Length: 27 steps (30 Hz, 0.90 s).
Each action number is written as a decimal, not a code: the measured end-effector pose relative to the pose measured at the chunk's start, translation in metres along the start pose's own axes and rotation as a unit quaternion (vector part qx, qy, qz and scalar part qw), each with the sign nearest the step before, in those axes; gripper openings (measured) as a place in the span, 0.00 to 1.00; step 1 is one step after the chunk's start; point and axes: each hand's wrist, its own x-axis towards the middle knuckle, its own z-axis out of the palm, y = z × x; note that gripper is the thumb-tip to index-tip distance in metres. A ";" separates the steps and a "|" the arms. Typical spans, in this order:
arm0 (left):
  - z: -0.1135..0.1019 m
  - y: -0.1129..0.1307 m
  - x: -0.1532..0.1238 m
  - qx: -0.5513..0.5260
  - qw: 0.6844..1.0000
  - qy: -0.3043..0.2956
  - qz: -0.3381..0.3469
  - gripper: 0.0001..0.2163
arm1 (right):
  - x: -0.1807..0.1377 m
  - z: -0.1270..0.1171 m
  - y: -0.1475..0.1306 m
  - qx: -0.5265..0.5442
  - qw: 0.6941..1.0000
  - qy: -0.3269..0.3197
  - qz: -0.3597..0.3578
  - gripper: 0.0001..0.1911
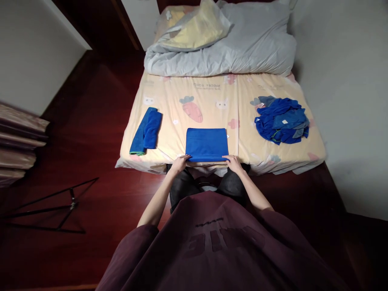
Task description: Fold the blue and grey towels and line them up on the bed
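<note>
A blue towel (206, 142) lies flat as a rectangle near the front edge of the bed, its near edge slightly turned up. At its near left corner, my left hand (180, 163) is closed on the cloth. My right hand (234, 164) grips the near right corner in the same way. To the left lie two rolled or narrowly folded blue towels, one with a green edge (140, 131) and a shorter, brighter one (152, 130) against it. On the right is a crumpled heap of blue towels (283, 120) with small white tags.
The bed (169, 93) has a printed cream sheet. A grey quilt (254, 44) and a yellow pillow (197, 30) sit at its far end. Black tripod legs (71, 204) stand on the dark red floor at left, near a curtain (18, 145). A wall (342, 81) borders the right side.
</note>
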 end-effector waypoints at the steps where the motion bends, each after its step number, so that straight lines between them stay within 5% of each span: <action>1: 0.000 -0.002 -0.001 -0.037 0.999 0.015 -0.010 0.29 | -0.002 0.001 0.002 0.045 0.999 0.011 0.022 0.23; 6: 0.006 -0.008 0.009 -0.236 0.960 0.144 -0.050 0.17 | 0.005 0.012 0.012 0.226 0.960 0.110 0.126 0.15; 11: 0.020 -0.011 0.020 -0.347 0.905 0.209 -0.133 0.16 | 0.016 0.022 0.024 0.278 0.933 0.170 0.155 0.24; 17: 0.023 -0.010 0.025 -0.295 0.911 0.231 -0.174 0.11 | 0.024 0.027 0.033 0.257 0.931 0.201 0.163 0.24; 27: 0.022 -0.002 0.017 -0.136 0.940 0.197 -0.242 0.12 | 0.018 0.022 0.028 0.075 0.976 0.126 0.161 0.17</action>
